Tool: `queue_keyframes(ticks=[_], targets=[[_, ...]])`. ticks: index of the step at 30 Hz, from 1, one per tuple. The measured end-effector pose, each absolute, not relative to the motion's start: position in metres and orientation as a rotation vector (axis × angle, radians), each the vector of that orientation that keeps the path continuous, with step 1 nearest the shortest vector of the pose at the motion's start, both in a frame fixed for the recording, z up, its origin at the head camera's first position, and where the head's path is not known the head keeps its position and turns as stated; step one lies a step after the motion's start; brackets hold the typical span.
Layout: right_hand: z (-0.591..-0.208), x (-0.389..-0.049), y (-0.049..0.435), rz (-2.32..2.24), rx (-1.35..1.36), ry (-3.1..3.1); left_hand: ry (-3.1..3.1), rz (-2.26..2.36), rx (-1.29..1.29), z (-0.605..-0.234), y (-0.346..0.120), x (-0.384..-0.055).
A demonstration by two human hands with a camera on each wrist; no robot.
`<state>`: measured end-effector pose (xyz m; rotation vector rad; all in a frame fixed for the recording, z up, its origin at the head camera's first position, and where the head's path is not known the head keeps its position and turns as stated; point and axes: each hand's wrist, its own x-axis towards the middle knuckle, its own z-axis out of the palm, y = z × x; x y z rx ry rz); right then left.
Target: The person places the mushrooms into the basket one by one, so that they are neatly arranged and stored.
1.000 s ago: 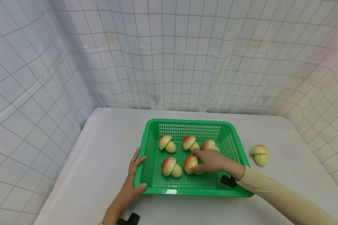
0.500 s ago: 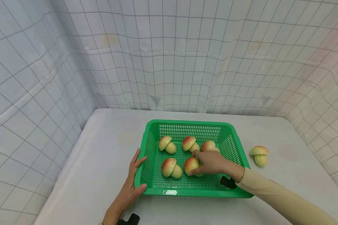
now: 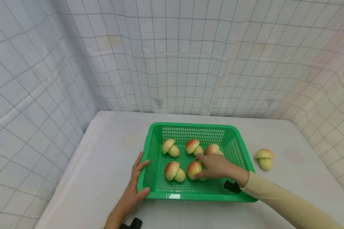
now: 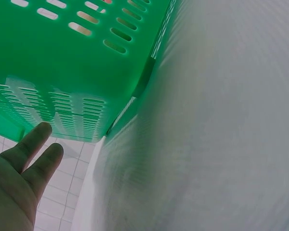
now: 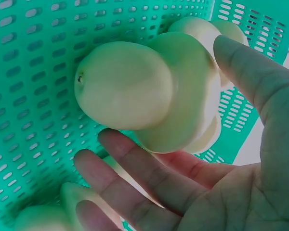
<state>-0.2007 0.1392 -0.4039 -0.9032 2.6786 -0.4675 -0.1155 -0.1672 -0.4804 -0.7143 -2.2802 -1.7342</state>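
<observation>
My right hand (image 3: 218,166) reaches into the green basket (image 3: 200,196), thumb and forefinger pinching the cap of a mushroom model (image 3: 194,169) with a red-and-yellow cap. In the right wrist view, the pale rounded stem of that mushroom model (image 5: 123,86) points away from the palm; the other fingers are spread below it. My left hand (image 3: 130,190) lies against the basket's left side, thumb at the near corner and fingertips at the rim. Its fingers look straight in the left wrist view, beside the slotted wall (image 4: 62,62).
Several similar mushroom models (image 3: 172,170) lie in the basket, in two rough rows. Another mushroom model (image 3: 265,159) lies on the white tabletop (image 3: 292,178) right of the basket. White gridded curtains (image 3: 177,63) hang behind and at both sides.
Both hands and the mushroom models keep their places. The whole head view has shifted very slightly.
</observation>
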Motion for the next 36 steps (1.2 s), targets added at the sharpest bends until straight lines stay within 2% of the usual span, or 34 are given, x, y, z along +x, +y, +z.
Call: queue_keyframes(ticks=[8,15,27,36], targets=[[-0.393,-0.203,0.142,-0.437,-0.882,2.676,-2.278,-1.726,-0.719,-0.482,-0.167,-0.116],[-0.366,-0.205,0.153,-0.522,-0.796,2.731,-2.29,-1.719,-0.704,-0.483,-0.168,-0.117],[-0.345,-0.2,0.192,-0.725,-0.646,2.952,-2.31,-1.719,-0.682,-0.483,-0.169,-0.116],[-0.344,-0.202,0.238,-0.942,-0.519,3.162,-2.302,-1.705,-0.694,-0.484,-0.169,-0.116]])
